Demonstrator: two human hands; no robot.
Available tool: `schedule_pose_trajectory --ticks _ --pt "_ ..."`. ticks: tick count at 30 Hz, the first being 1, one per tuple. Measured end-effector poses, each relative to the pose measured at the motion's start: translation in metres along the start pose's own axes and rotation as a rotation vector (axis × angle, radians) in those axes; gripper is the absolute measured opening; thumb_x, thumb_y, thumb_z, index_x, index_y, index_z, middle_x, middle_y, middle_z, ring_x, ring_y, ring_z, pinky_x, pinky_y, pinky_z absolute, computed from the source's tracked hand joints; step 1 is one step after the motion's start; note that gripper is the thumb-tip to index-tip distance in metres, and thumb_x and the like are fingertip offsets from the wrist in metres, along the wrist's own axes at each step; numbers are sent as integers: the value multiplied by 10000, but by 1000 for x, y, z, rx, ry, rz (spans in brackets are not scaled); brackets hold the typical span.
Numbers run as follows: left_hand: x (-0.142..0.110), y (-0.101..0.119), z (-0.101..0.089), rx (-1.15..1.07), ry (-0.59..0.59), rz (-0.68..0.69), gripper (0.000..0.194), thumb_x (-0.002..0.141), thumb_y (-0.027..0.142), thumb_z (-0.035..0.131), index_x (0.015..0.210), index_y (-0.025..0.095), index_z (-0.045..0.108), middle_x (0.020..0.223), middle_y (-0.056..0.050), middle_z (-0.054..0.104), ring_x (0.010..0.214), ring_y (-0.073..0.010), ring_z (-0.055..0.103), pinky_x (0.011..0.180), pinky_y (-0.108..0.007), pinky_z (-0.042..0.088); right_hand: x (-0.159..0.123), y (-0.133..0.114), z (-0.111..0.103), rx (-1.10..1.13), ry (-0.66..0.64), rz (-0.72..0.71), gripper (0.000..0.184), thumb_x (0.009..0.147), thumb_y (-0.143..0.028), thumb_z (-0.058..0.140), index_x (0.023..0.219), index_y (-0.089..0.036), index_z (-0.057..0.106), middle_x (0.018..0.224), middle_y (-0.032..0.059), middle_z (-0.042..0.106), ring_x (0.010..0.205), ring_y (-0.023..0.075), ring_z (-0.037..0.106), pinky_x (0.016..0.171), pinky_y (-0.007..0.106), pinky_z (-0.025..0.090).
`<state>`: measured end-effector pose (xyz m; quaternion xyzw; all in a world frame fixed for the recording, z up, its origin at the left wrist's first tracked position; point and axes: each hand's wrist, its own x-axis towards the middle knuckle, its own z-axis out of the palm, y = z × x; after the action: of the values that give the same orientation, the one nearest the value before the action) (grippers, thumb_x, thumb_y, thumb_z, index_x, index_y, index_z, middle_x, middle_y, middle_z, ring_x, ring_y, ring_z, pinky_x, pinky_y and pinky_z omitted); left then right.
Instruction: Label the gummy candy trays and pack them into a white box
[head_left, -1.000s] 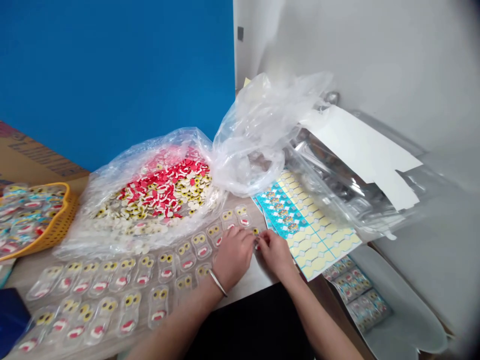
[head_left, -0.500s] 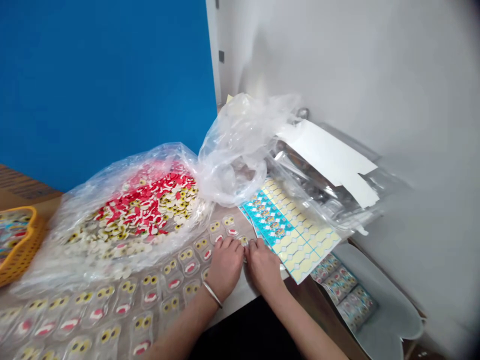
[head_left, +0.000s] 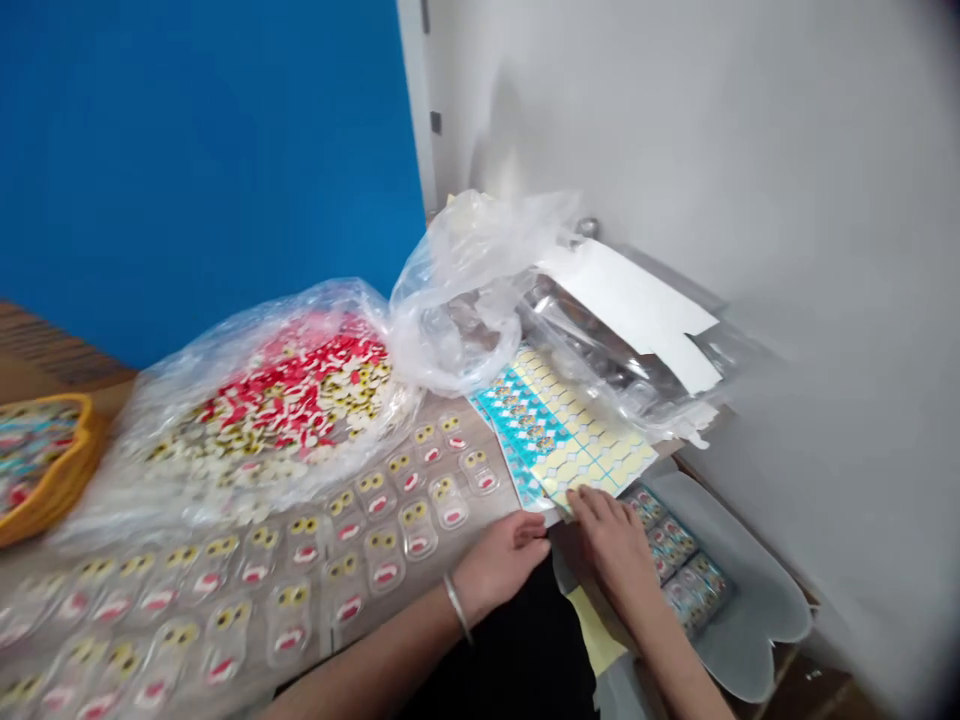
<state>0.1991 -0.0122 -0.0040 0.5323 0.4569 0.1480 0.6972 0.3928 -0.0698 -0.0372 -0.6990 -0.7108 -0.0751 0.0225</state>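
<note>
Table [head_left: 486,508]: clear bag [head_left: 142,465] of red and yellow pieces toward the back. Sticker sheets [head_left: 581,430] to its right, near corner at table edge. Right hand [head_left: 613,540] on that corner, fingers extended; grip unclear. Left hand [head_left: 506,558] half-curled beside it, contents hidden. Small plastic cases [head_left: 385,562] in rows, leftward.

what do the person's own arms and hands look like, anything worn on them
Both the left hand and the right hand are gloveless. No sleeves show on the visible forearms. A thin, pale, silvery bangle circles the left wrist; no band shows on the right.
</note>
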Motion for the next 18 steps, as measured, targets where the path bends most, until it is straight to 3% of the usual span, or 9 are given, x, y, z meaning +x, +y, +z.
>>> schedule_pose_trajectory --ticks 2,6,11,14,16,18 --pt "7 -7 19 -131 100 -67 443 825 193 607 1257 111 549 1247 -164 649 1113 -225 639 978 -336 476 -5 -4 0 13 29 -55 312 883 -89 553 1174 -172 631 1128 118 687 983 276 620 886 434 404" --pt "28 -15 30 -266 278 18 576 768 141 664 1316 139 484 1146 -131 678 937 -189 681 843 -290 524 -13 -27 -14 69 26 -108 212 924 -177 527 1095 -164 653 873 91 681 795 256 621 787 421 410" --pt "39 -22 20 -309 367 90 734 710 -8 589 1390 188 394 1012 -57 689 769 -120 667 707 -213 510 0 -37 -26 424 -60 -105 241 945 -333 523 1125 -206 620 941 74 673 824 234 634 743 362 451" --pt "39 -21 15 -392 343 127 833 707 0 587 1457 206 288 888 -7 694 693 -110 656 657 -201 499 30 -27 -20 689 21 5 218 953 -307 480 1098 -214 613 995 72 668 910 214 637 800 333 483" --pt "39 -18 13 -430 331 105 750 719 47 611 1412 194 364 794 17 680 611 -101 627 605 -195 483 53 -23 -12 789 100 34 203 937 -267 476 1074 -209 614 1020 74 659 958 211 628 847 335 488" --pt "42 -14 13 -435 340 83 541 756 131 627 1279 188 502 738 24 660 573 -98 604 566 -193 465 72 -22 -4 838 124 0 194 913 -231 489 1057 -208 617 1026 70 653 983 209 620 869 335 488"
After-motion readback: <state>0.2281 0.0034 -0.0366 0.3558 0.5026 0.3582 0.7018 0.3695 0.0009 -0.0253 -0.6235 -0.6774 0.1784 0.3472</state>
